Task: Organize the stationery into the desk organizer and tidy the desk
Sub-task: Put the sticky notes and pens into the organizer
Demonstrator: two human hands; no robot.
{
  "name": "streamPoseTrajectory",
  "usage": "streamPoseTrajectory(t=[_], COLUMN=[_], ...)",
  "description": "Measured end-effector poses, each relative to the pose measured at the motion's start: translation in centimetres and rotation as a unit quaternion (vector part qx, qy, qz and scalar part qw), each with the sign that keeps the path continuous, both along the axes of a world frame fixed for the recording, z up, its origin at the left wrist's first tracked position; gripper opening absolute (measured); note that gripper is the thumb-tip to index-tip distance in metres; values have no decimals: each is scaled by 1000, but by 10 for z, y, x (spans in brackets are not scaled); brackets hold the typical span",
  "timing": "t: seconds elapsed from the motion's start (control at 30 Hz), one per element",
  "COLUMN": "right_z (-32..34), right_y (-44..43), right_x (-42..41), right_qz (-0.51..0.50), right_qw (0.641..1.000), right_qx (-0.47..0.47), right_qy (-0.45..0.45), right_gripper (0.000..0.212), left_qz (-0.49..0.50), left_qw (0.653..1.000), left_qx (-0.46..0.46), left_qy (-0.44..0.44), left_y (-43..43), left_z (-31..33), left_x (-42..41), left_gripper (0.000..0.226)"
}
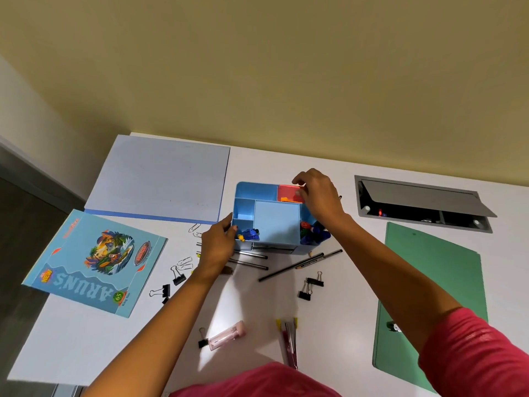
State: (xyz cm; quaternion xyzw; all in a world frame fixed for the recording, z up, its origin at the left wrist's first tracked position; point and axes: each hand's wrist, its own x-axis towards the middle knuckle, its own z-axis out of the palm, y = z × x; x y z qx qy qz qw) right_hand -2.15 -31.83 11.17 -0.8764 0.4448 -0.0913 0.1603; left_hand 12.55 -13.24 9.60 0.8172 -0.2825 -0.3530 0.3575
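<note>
White desk (329, 333) vs a yellow-ish wall; blue desk organizer (276, 222) sits mid-desk. We judge we're mid-sort: right hand (319, 196) is over the back-right compartment w/ the pink sticky pad (289, 193), fingertips pinched narrow at its edge; can't tell if it grips the pad or something small. Left hand (219, 243) lies loosely curled against the organizer's left wall, steadying it; holds nothing we can see. Next, probably: pencils (300, 265), binder clips (310, 286), paper clips (184, 263), stapler (289, 339) lie loose near the organizer; each needs a pick & a fitting slot.
</note>
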Motion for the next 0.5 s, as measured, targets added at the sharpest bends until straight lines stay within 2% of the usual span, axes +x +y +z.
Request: streamPoseTrajectory(t=[0.23,0.5], right_z=[-6,-4], right_y=[8,7], right_x=[-2,-3], right_qz=[70,76], right_qw=[997,996], right_qx=[14,0], right_qy=[21,49], right_gripper=[24,19], left_qz=[-6,-7], left_qw=[1000,999], left_qx=[-14,-29], left_qy=[-15,-20], left_y=[0,0], left_z=[0,-9], left_x=[-2,1], left_gripper=[36,34])
